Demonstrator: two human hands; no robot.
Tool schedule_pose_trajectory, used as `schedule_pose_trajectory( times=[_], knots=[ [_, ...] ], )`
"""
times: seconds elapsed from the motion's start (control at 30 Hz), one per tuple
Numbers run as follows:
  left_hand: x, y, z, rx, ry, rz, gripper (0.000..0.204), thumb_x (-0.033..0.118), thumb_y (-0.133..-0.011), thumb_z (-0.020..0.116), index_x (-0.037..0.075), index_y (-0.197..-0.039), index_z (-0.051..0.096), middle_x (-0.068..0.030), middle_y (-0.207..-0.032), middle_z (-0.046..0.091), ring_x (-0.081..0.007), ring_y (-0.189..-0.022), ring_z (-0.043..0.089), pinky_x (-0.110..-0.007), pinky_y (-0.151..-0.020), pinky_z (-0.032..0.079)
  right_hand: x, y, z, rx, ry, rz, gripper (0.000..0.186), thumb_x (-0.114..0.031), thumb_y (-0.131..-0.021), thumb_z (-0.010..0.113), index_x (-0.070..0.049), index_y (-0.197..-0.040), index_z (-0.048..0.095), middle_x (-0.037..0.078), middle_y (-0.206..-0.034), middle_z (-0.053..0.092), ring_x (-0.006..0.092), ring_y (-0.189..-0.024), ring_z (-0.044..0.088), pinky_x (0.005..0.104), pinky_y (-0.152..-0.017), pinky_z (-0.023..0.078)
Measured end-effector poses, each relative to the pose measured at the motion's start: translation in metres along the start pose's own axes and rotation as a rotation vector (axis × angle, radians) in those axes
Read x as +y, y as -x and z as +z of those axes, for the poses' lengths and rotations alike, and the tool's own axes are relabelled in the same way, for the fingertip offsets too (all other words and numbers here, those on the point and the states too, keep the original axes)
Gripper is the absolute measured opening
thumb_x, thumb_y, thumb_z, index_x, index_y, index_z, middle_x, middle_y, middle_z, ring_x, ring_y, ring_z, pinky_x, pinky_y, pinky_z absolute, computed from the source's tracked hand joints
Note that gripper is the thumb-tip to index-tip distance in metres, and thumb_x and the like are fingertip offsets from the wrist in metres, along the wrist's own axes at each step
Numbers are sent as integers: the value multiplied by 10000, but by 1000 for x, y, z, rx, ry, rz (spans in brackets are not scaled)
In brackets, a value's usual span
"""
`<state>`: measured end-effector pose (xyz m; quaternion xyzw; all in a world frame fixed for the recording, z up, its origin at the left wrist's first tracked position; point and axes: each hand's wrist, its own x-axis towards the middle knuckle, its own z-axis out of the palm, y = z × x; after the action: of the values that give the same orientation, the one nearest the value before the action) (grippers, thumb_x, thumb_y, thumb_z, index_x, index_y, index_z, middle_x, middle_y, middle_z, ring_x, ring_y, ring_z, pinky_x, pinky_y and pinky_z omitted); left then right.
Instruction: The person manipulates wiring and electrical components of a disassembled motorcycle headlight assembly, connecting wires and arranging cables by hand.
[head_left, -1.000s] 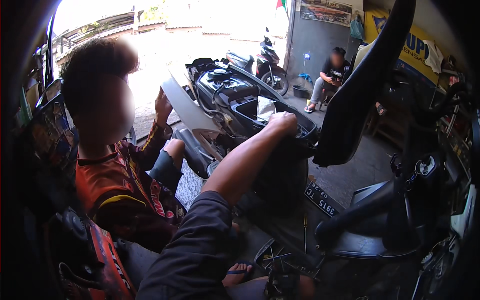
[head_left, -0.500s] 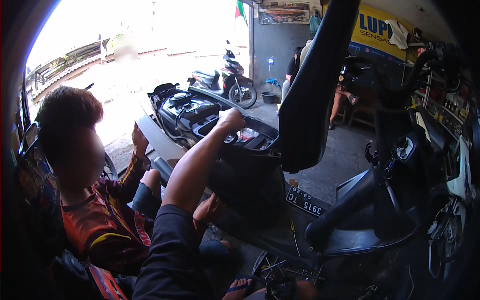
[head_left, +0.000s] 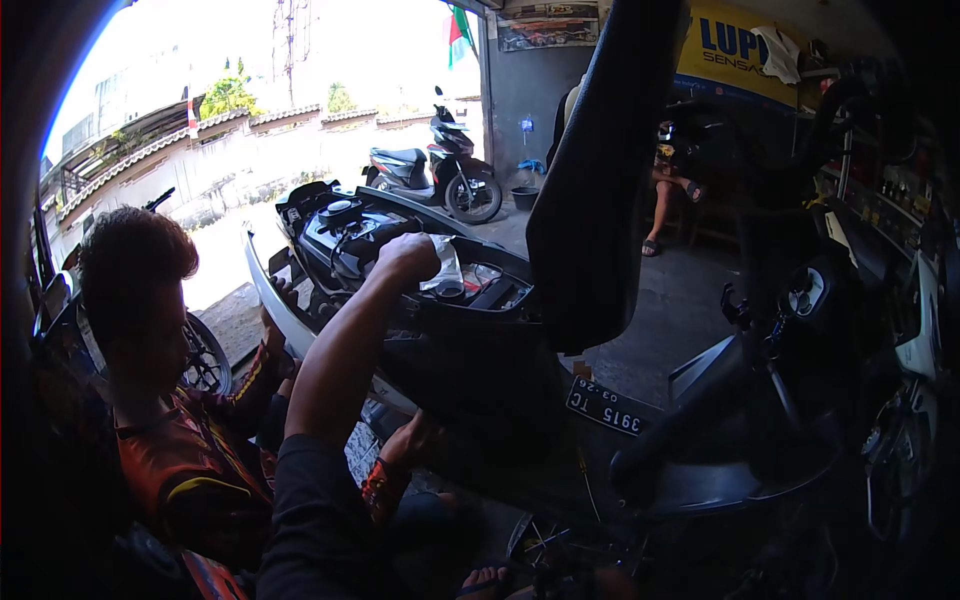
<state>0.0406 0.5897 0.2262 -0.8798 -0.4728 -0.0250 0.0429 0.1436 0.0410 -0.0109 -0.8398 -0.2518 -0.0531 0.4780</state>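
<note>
My left hand [head_left: 410, 258] reaches over the near edge of the scooter's open under-seat compartment [head_left: 510, 308]. Its fingers are curled closed, and whatever they hold is hidden. Just right of the hand, a silvery plastic bag [head_left: 446, 268] lies in the compartment. The scooter's seat [head_left: 590, 200] is tipped up beside it. My right hand is not in view. At the left, a co-worker holds a long pale side panel [head_left: 268, 290] against the scooter, one hand [head_left: 280, 300] at its far end and the other hand [head_left: 410, 438] low on the body.
A yellow-handled screwdriver [head_left: 586, 475] stands out below the number plate [head_left: 605, 403]. Another scooter [head_left: 800, 420] fills the right side. Farther off are a parked scooter [head_left: 440, 165], a black bucket [head_left: 524, 197] and a seated person's leg [head_left: 660, 210].
My left hand has moved left across the compartment, uncovering the silvery bag. The co-worker's side panel has shifted left and lower, and the co-worker's head has turned and dropped.
</note>
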Motion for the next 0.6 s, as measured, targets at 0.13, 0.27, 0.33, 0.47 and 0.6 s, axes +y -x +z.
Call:
schedule_pose_trajectory(
  times=[0.13,0.27,0.33,0.47,0.6],
  knots=[
    [41,36,-18,-23,86,57,367,239,-809,731,13,-1096,763,-210,-1115,754,-344,-1004,745,-440,-866,592,5,0,-12,39,20,14,423,-347,-1060,588,47,-1205,641,229,-1071,683,288,-904,652,420,-818,507],
    [17,14,4,26,66,4,296,199,-813,742,-10,-1020,767,-219,-1078,756,-370,-1020,737,-447,-873,591,13,4,-31,80,0,19,437,-350,-1059,589,54,-1219,643,239,-1086,686,296,-916,658,427,-831,512],
    [24,28,14,336,175,-17,220,174,-844,719,-12,-949,774,-220,-1027,761,-374,-983,744,-458,-887,585,22,9,-52,136,46,48,444,-351,-1059,590,57,-1226,643,243,-1094,688,301,-922,661,430,-837,515],
    [59,105,-21,704,686,87,294,262,-904,723,-19,-978,768,-187,-866,763,-307,-764,747,-390,-714,576,49,29,-114,313,134,153,459,-354,-1058,591,64,-1240,645,253,-1109,691,309,-933,667,437,-850,521],
    [118,203,-8,438,1474,372,245,193,-967,706,-52,-978,726,-52,-774,693,-84,-634,633,-253,-540,483,81,67,-205,653,324,353,474,-357,-1058,592,71,-1253,646,263,-1125,695,318,-945,673,444,-862,527]
  ],
)
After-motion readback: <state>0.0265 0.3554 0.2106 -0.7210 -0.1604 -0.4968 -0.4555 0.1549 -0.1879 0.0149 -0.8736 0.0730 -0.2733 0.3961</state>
